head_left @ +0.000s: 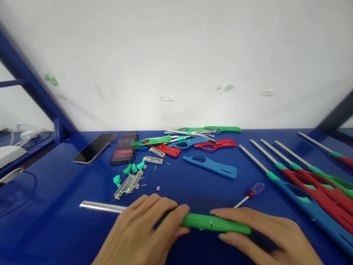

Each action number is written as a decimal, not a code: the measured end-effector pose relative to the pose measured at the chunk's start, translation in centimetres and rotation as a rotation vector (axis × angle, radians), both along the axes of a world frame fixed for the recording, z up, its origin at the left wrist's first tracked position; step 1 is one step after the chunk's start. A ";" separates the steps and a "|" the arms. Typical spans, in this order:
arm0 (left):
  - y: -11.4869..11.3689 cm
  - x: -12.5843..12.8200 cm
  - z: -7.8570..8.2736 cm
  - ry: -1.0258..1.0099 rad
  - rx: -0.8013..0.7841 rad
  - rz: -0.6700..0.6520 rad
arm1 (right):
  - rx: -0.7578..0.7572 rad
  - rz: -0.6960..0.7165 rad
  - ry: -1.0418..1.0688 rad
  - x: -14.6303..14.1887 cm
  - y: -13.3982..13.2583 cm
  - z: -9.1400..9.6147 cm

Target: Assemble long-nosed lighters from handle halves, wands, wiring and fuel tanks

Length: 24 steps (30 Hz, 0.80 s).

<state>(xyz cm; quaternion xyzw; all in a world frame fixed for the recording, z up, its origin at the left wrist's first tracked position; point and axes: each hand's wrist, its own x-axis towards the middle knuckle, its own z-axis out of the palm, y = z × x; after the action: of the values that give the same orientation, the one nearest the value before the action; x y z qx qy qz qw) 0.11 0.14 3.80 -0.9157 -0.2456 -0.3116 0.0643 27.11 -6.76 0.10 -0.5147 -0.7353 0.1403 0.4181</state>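
Note:
A green long-necked gas lighter (204,221) lies sideways between my hands, its metal tube (102,207) pointing left. My left hand (148,227) wraps over the trigger end, hiding the trigger and the collar of the tube. At the handle's butt end, my right hand (261,232) pinches it between thumb and fingers. Just beyond the right hand lies a screwdriver (255,190) with a purple and red handle. A blue lighter casing half (212,166) rests farther back on the blue table (48,228).
Several assembled lighters (321,206) lie on the right. Clear fuel tanks (134,182) and teal triggers (139,165) sit left of centre. Red casing halves (215,144) and metal tubes are heaped near the wall. A phone (92,149) lies at the back left.

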 end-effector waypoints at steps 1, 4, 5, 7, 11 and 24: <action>0.4 -0.1 -0.2 0.032 0.015 0.018 | -0.014 -0.025 0.017 -0.2 0.0 0.1; 1.0 0.0 -0.6 0.070 -0.013 -0.009 | -0.027 -0.028 0.065 -1.0 -0.1 0.0; 1.0 0.1 -0.6 0.064 -0.031 -0.032 | -0.032 -0.013 0.072 -1.1 -0.1 0.0; 0.9 0.1 -0.4 0.038 -0.063 -0.067 | -0.038 0.006 0.084 -1.3 -0.3 0.0; 0.3 -0.2 0.0 0.023 -0.175 -0.040 | -0.011 -0.055 0.078 -1.3 -0.3 0.5; 2.0 -1.3 -1.7 0.154 -0.324 0.182 | -0.029 -0.568 -0.133 0.3 0.0 -1.1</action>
<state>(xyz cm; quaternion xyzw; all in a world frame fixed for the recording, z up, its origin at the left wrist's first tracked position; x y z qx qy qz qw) -1.23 2.12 2.14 -0.9092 -0.3687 -0.1898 -0.0374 27.45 -6.75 -1.03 -0.7140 -0.5853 -0.0060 0.3843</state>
